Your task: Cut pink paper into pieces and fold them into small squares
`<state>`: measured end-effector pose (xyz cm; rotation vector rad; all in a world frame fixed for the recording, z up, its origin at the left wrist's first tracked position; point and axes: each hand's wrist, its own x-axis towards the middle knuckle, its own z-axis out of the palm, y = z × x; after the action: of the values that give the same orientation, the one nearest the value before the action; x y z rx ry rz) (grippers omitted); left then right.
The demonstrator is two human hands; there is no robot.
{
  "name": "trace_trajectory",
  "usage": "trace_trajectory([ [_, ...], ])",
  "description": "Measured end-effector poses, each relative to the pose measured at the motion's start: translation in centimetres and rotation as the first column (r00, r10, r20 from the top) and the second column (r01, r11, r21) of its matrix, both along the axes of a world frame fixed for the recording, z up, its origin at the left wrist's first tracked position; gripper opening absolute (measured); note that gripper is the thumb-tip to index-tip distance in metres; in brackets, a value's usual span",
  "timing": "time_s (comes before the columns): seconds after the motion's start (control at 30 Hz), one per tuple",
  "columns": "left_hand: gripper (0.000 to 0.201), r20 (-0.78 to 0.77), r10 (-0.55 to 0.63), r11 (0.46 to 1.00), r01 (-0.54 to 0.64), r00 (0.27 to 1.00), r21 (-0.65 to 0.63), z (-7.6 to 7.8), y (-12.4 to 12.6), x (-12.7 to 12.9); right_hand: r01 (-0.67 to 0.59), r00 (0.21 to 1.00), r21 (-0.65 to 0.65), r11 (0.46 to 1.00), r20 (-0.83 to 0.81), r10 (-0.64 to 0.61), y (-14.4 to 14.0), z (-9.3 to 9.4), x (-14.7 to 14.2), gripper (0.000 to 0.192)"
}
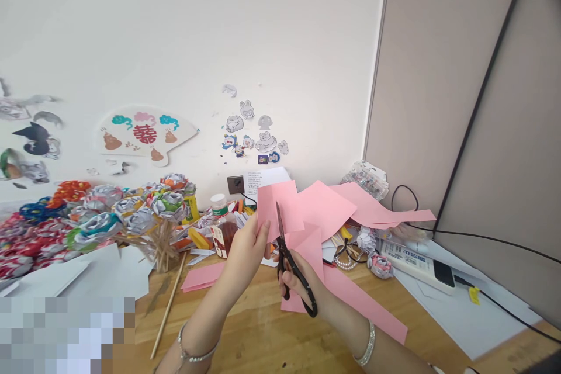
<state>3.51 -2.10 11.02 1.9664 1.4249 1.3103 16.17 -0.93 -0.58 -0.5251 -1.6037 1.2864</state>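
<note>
My left hand (252, 239) grips a small pink sheet of paper (274, 196) by its lower left part and holds it up above the table. In my right hand (302, 274) is a pair of black-handled scissors (287, 257), its fingers through the loops. The scissors point upward, with a blade lying across the front of the pink sheet. Larger pink sheets (326, 207) lie just behind, and a long pink strip (366, 304) rests under my right forearm. A small stack of cut pink paper (204, 276) lies left of my left wrist.
Many folded paper flowers (100, 216) crowd the left side. A bottle of dark liquid (223, 228) stands behind my left hand. A wooden stick (169, 304) lies at the left. To the right are a power strip (418, 266), cables and white paper (464, 315).
</note>
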Motion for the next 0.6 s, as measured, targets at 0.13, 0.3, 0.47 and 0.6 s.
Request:
trace_trajectory([
  [0.13, 0.017, 0.013, -0.006, 1.0, 0.007, 1.0, -0.006, 0.02, -0.03, 0.0, -0.001, 1.0, -0.011, 1.0, 0.002, 0.001, -0.07, 0.21, -0.04, 0.041],
  [0.3, 0.018, 0.027, -0.016, 1.0, 0.016, 1.0, -0.006, -0.21, 0.16, -0.11, -0.01, 1.0, -0.042, 0.999, -0.022, 0.009, -0.1, 0.28, -0.14, 0.043],
  [0.47, 0.02, 0.059, -0.007, 1.0, 0.008, 0.998, -0.024, -0.69, 0.61, -0.3, -0.013, 0.999, -0.078, 0.997, -0.047, 0.009, -0.24, 0.39, -0.26, 0.041],
  [0.6, 0.021, 0.066, -0.014, 0.999, 0.017, 0.998, -0.044, -0.74, 0.74, -0.34, -0.007, 0.998, -0.096, 0.995, -0.062, 0.001, -0.29, 0.56, -0.28, 0.039],
])
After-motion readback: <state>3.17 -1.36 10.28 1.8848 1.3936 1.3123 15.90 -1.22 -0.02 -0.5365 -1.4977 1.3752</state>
